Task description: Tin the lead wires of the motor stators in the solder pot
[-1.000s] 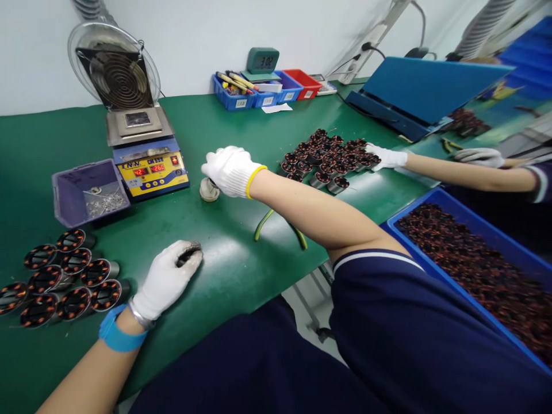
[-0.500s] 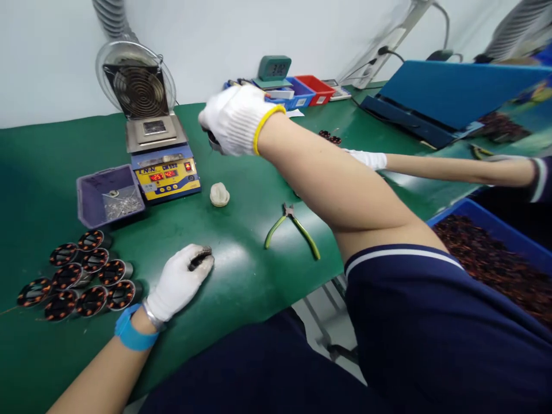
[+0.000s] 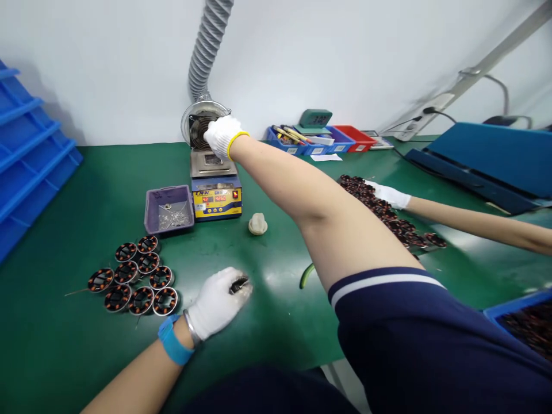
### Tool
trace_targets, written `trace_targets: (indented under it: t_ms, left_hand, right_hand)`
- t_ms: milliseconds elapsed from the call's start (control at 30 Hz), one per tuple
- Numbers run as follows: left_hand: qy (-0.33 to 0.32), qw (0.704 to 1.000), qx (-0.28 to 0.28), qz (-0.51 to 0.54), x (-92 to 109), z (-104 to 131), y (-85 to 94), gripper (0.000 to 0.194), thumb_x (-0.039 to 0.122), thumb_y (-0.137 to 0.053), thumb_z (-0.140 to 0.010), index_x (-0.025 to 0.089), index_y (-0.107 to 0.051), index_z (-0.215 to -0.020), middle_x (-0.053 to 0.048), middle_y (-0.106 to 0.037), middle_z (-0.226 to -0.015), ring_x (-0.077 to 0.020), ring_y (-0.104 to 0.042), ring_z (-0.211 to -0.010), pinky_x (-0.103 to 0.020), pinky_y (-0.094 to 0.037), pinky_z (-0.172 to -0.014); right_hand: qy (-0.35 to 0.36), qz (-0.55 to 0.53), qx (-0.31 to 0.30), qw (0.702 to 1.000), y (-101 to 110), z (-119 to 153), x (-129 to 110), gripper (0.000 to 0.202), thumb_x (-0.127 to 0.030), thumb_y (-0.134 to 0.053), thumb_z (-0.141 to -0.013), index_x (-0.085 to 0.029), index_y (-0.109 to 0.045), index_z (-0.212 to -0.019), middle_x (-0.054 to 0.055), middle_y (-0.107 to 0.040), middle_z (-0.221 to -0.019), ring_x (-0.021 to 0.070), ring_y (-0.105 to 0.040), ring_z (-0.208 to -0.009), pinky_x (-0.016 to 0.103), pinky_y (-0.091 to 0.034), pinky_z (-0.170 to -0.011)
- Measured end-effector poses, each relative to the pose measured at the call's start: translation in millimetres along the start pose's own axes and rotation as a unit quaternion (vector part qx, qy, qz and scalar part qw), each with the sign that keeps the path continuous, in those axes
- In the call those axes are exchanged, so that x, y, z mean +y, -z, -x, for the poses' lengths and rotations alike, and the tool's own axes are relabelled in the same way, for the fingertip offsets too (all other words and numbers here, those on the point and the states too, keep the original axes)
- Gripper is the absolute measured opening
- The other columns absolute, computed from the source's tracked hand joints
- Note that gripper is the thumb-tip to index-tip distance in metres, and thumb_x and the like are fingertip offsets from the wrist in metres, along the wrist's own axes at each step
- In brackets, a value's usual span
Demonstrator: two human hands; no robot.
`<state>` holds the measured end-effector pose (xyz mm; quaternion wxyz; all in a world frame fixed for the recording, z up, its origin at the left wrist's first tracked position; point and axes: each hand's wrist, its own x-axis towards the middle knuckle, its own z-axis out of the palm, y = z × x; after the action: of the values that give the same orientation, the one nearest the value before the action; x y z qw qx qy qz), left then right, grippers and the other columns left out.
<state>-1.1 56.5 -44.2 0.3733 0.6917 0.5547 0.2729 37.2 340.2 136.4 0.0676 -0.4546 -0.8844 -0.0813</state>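
A green table (image 3: 77, 356) carries a yellow-and-blue machine (image 3: 218, 210) with a fan (image 3: 199, 130) behind its raised metal top. The right arm reaches across the table; the right hand (image 3: 221, 137) lies in front of the fan, above the metal top, its fingers curled, though whether they grasp anything cannot be told. Should the lit machine be hot, a low reach could scorch the glove; poor sight past the knuckles could cause a bump against the fan. A co-worker's hand (image 3: 390, 196) touches the crowded coils (image 3: 366, 195) at right, where a careless push could topple some. Wire-wound rings (image 3: 165, 301) stand left of the left hand (image 3: 216, 305); a trailing wire might snag on the wristband (image 3: 176, 345). Smallest, a dark part (image 3: 238, 284) lies between the left thumb and fingers, which appear closed around it; a loosened hold could drop it.
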Motion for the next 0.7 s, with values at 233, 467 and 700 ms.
trace_targets:
  t_ms: [233,467,700]
  left_hand:
    - [0.004,1.000,0.000,-0.006,1.0,0.7,0.1,0.020,0.032,-0.057,-0.088,0.020,-0.072,-0.095,-0.006,-0.073,-0.092,-0.0217,-0.067,-0.087,-0.033,-0.050,-0.081]
    - [0.002,1.000,-0.003,-0.013,2.5,0.5,0.8,0.019,0.030,-0.058,-0.087,0.020,-0.072,-0.095,-0.006,-0.073,-0.092,-0.0219,-0.068,-0.087,-0.033,-0.051,-0.081]
    - [-0.021,0.998,0.028,-0.045,1.7,-0.1,-2.1,0.018,0.029,-0.060,-0.088,0.021,-0.073,-0.096,-0.006,-0.075,-0.092,-0.0218,-0.070,-0.087,-0.033,-0.054,-0.081]
  right_hand:
    - [-0.091,-0.003,-0.018,0.996,13.0,-12.4,20.7,0.056,-0.040,-0.067,-0.081,-0.002,-0.062,-0.122,0.020,-0.066,-0.127,0.0300,-0.065,-0.120,0.039,-0.050,-0.100]
    - [-0.126,-0.061,-0.033,0.990,-10.8,-22.4,16.6,0.059,-0.044,-0.069,-0.080,0.000,-0.064,-0.120,0.019,-0.066,-0.123,0.0301,-0.065,-0.117,0.038,-0.051,-0.097]
    - [-0.140,-0.349,0.029,0.926,-2.7,36.8,25.3,0.043,-0.047,-0.065,-0.085,-0.009,-0.071,-0.105,0.009,-0.072,-0.092,0.0213,-0.071,-0.090,0.036,-0.056,-0.084]
